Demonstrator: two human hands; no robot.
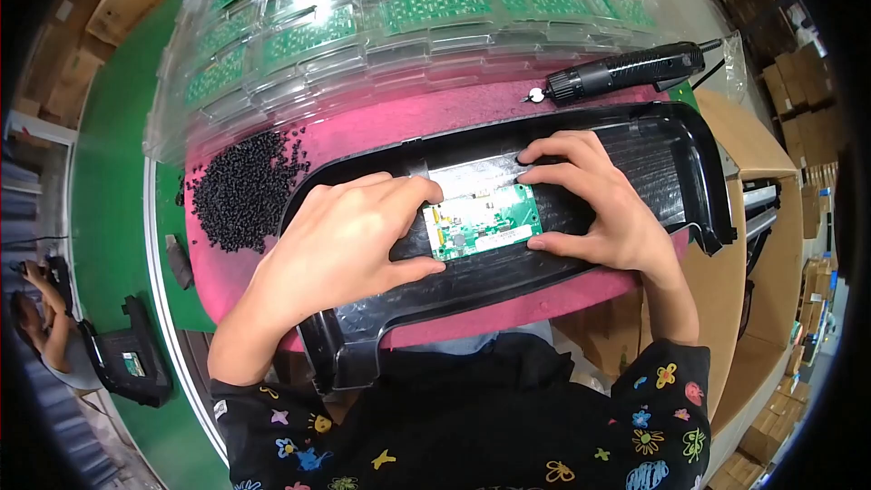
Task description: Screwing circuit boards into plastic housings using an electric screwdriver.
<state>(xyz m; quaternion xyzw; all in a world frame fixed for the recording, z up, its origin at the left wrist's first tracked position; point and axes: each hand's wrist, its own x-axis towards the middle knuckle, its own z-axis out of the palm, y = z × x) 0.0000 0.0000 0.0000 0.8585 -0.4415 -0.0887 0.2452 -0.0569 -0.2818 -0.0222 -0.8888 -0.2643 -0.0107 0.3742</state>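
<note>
A green circuit board (494,220) with a white label strip lies in the middle of a black plastic housing (653,172), which rests across the pink mat. My left hand (349,227) grips the board's left edge, thumb at the lower corner and fingers at the upper one. On the opposite edge, my right hand (590,204) has its thumb by the lower right corner and its fingers curled above the upper right corner. Behind the board, a shiny silver patch (472,176) shows on the housing. The underside of the board is hidden.
A heap of small black screws (240,192) lies on the pink mat (386,118). Clear trays (363,63) of green boards stand behind it. A black electric screwdriver (626,74) lies at the back right, near cardboard boxes (771,281). At far left, another person (50,318) works beside a similar housing (127,354).
</note>
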